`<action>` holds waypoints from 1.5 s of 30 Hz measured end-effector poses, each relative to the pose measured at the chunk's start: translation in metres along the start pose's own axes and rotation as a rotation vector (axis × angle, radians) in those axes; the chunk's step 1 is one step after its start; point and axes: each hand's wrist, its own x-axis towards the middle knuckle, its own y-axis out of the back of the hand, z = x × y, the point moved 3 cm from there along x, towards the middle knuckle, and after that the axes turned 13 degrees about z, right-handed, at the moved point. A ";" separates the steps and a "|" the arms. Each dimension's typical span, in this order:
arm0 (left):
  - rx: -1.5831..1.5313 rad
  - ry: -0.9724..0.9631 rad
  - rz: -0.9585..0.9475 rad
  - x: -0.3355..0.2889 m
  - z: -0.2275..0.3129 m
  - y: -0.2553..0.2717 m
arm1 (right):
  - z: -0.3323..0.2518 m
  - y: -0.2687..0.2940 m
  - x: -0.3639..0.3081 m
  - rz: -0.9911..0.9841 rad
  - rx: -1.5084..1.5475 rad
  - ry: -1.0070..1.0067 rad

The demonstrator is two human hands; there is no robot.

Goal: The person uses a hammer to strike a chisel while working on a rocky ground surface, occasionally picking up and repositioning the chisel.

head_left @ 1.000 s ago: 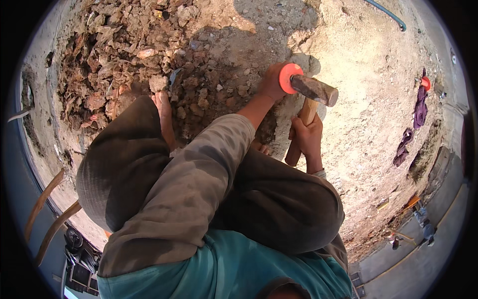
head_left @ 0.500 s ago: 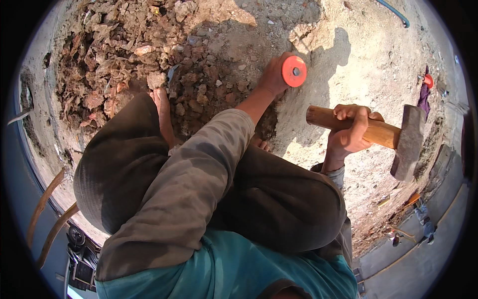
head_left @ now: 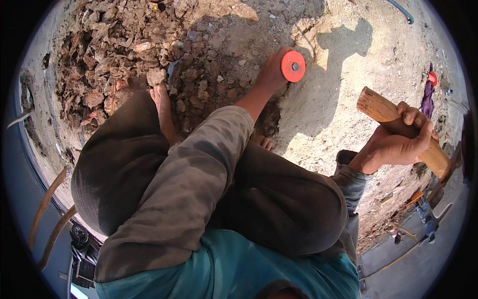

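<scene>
My left hand [head_left: 273, 72] is closed around a chisel under its round red hand guard [head_left: 288, 71], at the edge of the rubble. The steel striking end shows in the guard's middle; the shaft and tip are hidden below. Out to the right, my right hand [head_left: 398, 144] grips the wooden handle [head_left: 377, 104] of a sledgehammer. The handle's free end points up and left, and the dark head lies at the far right, mostly lost in the picture's rim. Hammer and chisel are well apart.
Broken rubble [head_left: 114, 65] heaps up at the left, by my bare foot [head_left: 162, 104]. Pale ground [head_left: 323, 144] lies between my hands. At right are a purple cloth [head_left: 427, 99] and another red disc [head_left: 432, 78]; a blue pipe [head_left: 402, 11] is at the top.
My right hand has swung the sledgehammer outward to the right, away from the chisel, its head moving toward the rim. My left hand has stayed nearly in place with the chisel.
</scene>
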 end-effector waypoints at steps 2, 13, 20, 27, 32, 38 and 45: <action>-0.039 0.034 -0.021 0.001 0.000 0.003 | 0.061 0.019 -0.041 -0.037 -0.271 -0.212; -0.028 0.040 -0.057 -0.004 -0.017 0.003 | 0.000 0.044 0.001 -0.106 -0.278 -0.189; 0.020 -0.002 -0.011 -0.007 -0.018 0.015 | 0.095 0.024 -0.070 -0.077 -0.446 -0.423; 0.337 -0.201 0.162 -0.042 -0.037 0.072 | 0.114 0.109 -0.066 -0.228 -0.474 -0.671; 0.391 0.026 0.328 -0.050 -0.053 0.098 | -0.012 0.035 0.022 0.014 -0.047 0.085; 0.292 0.168 0.623 -0.008 -0.059 0.141 | 0.115 0.021 -0.079 -0.277 -0.565 -0.596; 0.245 0.188 0.701 0.002 -0.070 0.151 | 0.086 0.070 -0.062 -0.362 -0.339 -0.645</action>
